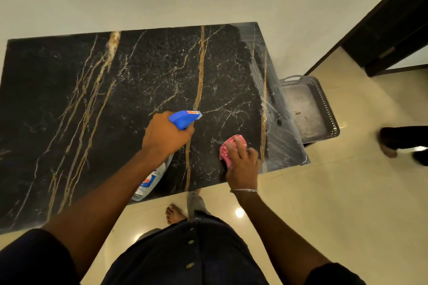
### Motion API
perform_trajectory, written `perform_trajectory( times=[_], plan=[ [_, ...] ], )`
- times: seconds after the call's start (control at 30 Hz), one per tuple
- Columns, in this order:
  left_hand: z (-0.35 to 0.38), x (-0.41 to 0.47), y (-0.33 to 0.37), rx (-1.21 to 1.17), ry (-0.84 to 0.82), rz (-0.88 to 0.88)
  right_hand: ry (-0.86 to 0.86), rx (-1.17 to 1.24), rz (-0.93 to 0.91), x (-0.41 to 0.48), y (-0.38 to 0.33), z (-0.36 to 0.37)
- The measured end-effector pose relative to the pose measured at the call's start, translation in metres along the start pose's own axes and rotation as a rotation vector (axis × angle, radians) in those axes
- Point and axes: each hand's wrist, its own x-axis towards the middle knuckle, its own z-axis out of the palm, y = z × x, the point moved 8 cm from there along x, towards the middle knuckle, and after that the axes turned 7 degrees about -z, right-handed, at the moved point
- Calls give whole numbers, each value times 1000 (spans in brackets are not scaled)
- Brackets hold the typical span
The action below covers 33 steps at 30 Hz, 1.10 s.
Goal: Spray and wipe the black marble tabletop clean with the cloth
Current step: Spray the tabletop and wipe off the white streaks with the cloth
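Two operations are specified: spray, then wipe. Status of each? — Inspector

Both appear to be in progress. A streaked, hazy band [273, 99] runs along the 3 o'clock edge of the black marble tabletop [69, 99]; it reads as a wiped or wet strip. From the centre toward 9 o'clock the surface shows no such streaks, so that area appears untreated. Estimate: early stage, with the larger part of the top left to do. — Operator

Locate the cloth and state the condition of the right hand. — Inspector

The pink cloth [228, 146] lies bunched on the tabletop at about 4 o'clock, near the front right corner. The right hand [243, 162] rests on it. Its fingers [240, 143] are extended and slightly spread, and they press the cloth down. They are not wrapped round it. — Operator

Left hand? — Inspector

The left hand [164, 134] grips the spray bottle [183, 118] at the neck, fingers curled round it beneath the blue trigger head. The nozzle points toward 2 o'clock and the bottle body angles back toward 7 o'clock, over the tabletop near its 6 o'clock edge. Whether the trigger is squeezed cannot be determined; no mist is visible. — Operator
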Motion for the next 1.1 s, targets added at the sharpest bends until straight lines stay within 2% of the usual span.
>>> perform_trajectory(
  times=[0.1, 0.23, 0.3, 0.43, 0.6, 0.67, 0.77, 0.83, 0.9, 1.0, 1.1],
  plan=[
    [0, -3, 0, 7, 12, 27, -59, 1, -248, -21, -40, 13],
    [2, -7, -4, -2, 1, 26, -115, -28, -435, -27, -19, 11],
    [4, -9, -7, 14, -19, 21, -95, -51, -371, -23, 15, 2],
    [4, -12, -9, 34, -23, 22, -27, -91, -6, -13, 89, -17],
    [3, -17, -12, 17, -31, -1, 85, -48, 302, -17, 75, -22],
    [3, -18, -12, 12, -35, 0, 84, -24, 220, -19, 41, -17],
    [-1, -20, -10, -9, -15, 3, 13, -57, -141, -27, -13, -1],
    [-4, -19, -10, -22, -2, -10, -38, -58, -354, -34, -21, 3],
    [-6, -19, -10, -14, 1, -14, -60, -64, -446, -36, -1, -2],
    [-10, -17, -8, 12, 17, 9, -41, -87, -338, -29, 66, -16],
    [-11, -16, -9, 27, 6, 3, -13, -145, -38, -21, 152, -31]
  ],
)
